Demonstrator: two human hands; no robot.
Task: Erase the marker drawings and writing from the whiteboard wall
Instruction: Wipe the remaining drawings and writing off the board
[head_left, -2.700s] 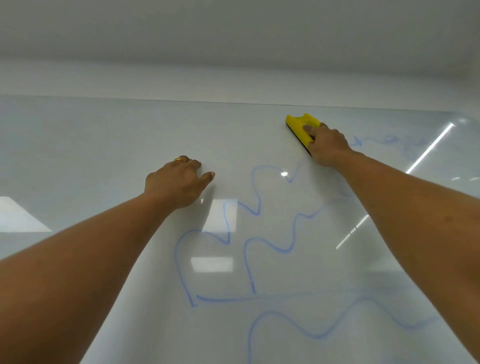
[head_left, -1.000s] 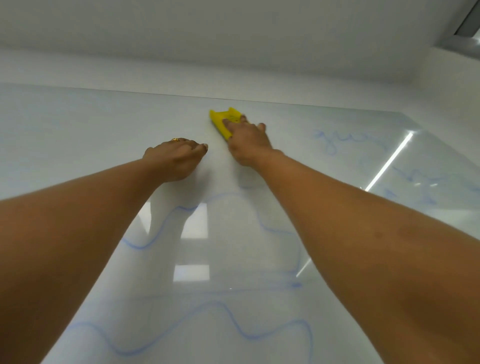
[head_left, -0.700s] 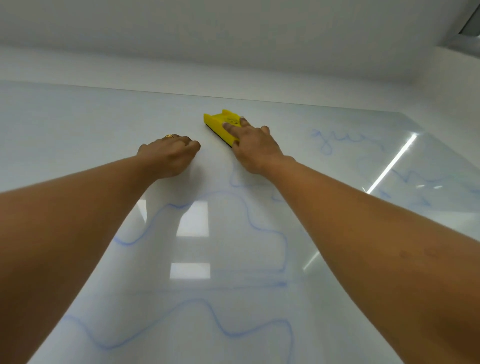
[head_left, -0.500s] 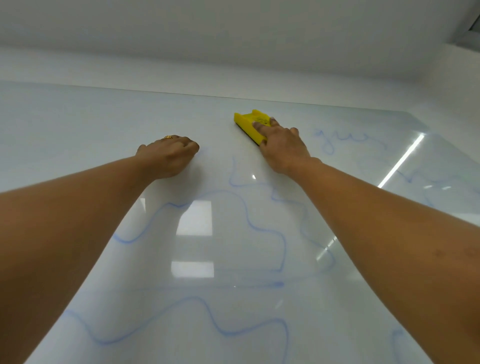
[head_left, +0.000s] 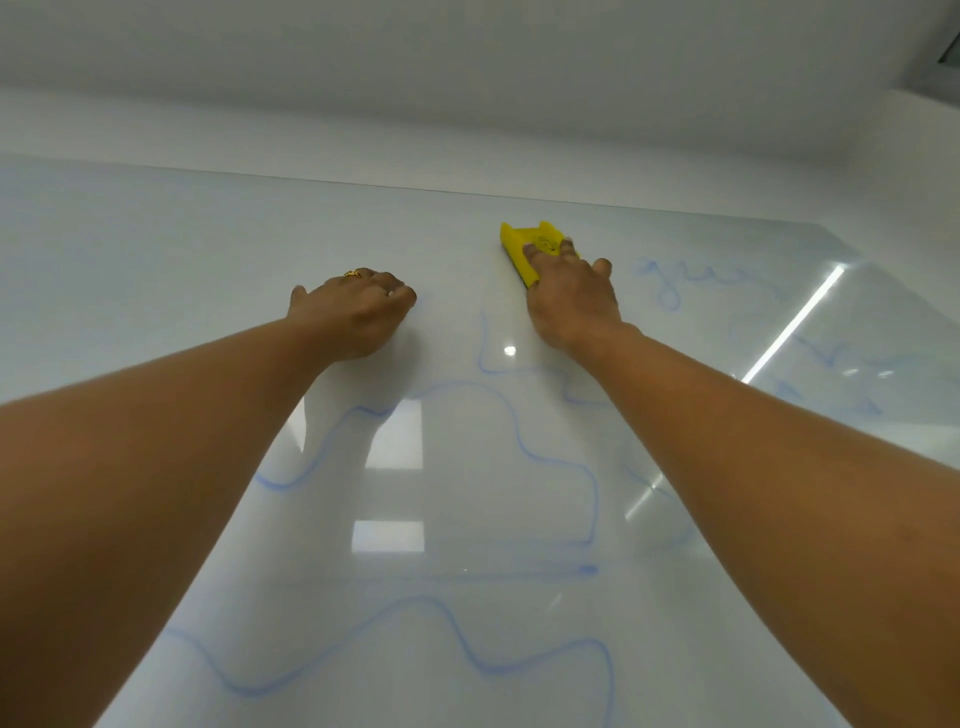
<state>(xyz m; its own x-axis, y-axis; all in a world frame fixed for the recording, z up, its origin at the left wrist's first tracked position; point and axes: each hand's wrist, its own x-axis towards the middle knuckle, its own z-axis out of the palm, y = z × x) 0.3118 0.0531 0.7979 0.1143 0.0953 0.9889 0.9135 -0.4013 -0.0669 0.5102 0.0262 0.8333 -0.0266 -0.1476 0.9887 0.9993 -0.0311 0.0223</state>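
A glossy whiteboard wall fills the view, marked with blue wavy lines and faint blue writing at the upper right. My right hand presses a yellow eraser flat against the board near its top edge, fingers laid over the eraser's back. My left hand, wearing a gold ring, rests on the board to the left of the eraser with its fingers curled under, holding nothing. Another blue squiggle runs low on the board.
The board's top edge meets a plain white wall strip and the ceiling above. Bright light reflections lie on the glossy surface. A side wall corner stands at the upper right.
My right hand has slid the eraser to the right along the top of the board, away from my left hand. The left hand has stayed in place.
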